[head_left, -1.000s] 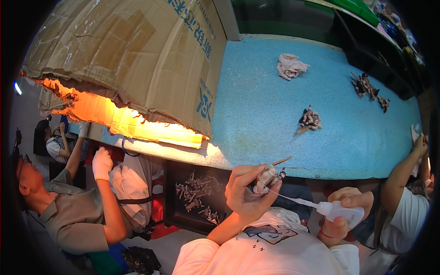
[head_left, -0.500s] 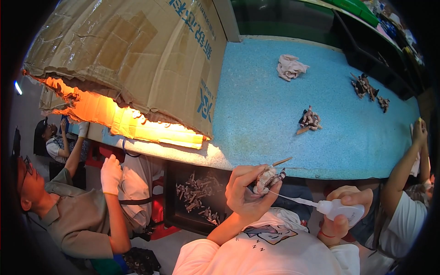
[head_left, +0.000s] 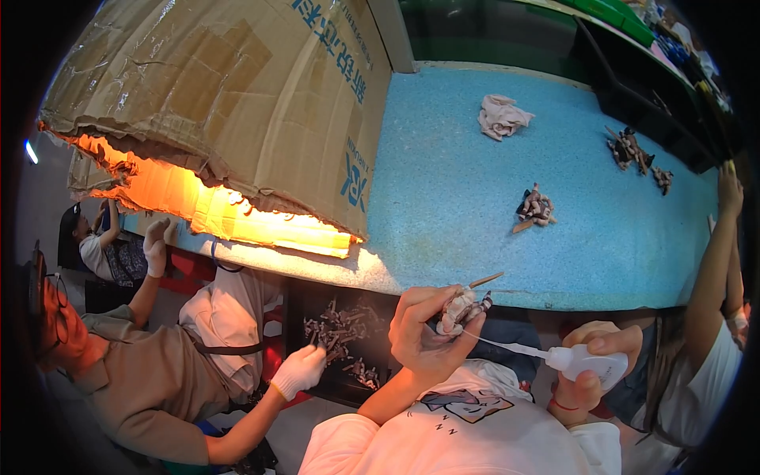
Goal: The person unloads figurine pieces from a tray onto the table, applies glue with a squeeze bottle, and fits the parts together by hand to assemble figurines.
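In my left hand [head_left: 426, 340], raised just before the table's near edge, is a small pale and dark figurine [head_left: 454, 312] gripped between thumb and fingers. A thin brown stick [head_left: 487, 279] juts out beyond it. My right hand [head_left: 609, 340] is closed round a white squeeze bottle [head_left: 599, 369] tipped onto its side. Its long thin nozzle [head_left: 514, 347] points left and reaches the lower side of the figurine, close to my left fingers; whether the tip touches cannot be made out. Another figurine [head_left: 536, 209] lies on the blue table [head_left: 451, 182] ahead.
A torn cardboard box [head_left: 237, 95], glowing orange inside, covers the table's left. A crumpled cloth [head_left: 503, 117] and more figurines [head_left: 627, 150] lie farther back. Left of me, a co-worker's gloved hand [head_left: 299, 370] is at a black tray [head_left: 296, 317] of figurine pieces. Another person's arm [head_left: 716, 245] reaches in at right.
The co-worker on the left has brought a gloved hand down to the black tray. The person at right has shifted an arm. My hands, the figurine and the bottle have hardly moved.
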Tool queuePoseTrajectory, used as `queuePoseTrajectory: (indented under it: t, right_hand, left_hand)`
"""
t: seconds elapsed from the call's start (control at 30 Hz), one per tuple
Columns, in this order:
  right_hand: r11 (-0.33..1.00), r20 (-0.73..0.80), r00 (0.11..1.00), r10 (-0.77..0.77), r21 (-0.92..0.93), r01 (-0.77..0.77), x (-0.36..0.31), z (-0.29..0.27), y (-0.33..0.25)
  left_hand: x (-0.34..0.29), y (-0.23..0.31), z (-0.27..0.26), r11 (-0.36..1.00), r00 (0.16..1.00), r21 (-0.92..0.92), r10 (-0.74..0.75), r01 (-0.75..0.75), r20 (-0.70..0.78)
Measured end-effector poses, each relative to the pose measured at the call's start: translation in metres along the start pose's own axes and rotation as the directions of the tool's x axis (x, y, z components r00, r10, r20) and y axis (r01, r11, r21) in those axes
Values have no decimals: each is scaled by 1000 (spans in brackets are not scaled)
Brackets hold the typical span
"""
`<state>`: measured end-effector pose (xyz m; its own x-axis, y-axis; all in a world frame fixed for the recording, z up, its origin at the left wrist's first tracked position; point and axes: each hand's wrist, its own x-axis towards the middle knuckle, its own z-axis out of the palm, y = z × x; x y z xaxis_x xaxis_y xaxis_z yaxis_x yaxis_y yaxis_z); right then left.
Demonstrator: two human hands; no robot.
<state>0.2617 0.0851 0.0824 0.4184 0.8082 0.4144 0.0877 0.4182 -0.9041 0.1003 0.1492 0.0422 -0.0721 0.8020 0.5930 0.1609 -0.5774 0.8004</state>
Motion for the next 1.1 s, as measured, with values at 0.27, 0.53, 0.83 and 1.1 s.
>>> queuePoseTrajectory:
  t: [0.27,0.53,0.83,1.1]
  right_hand:
    - [988,20,994,-106,116,103,5,-1,6]
    - [999,-5,1000,-24,26,24,0,-2,3]
    - [995,-91,994,63,82,-56,1,-3,-3]
    - [980,-105,975,197,39,-194,-1,0,-4]
  left_hand:
    - [1,0,2,1000,1000,1,-10,10,5]
    - [1,-1,1,1000,1000,3,-10,10,4]
    - [0,2,3,996,998,-65,-54,53,-11]
    - [-2,2,1,994,998,-84,-70,70,0]
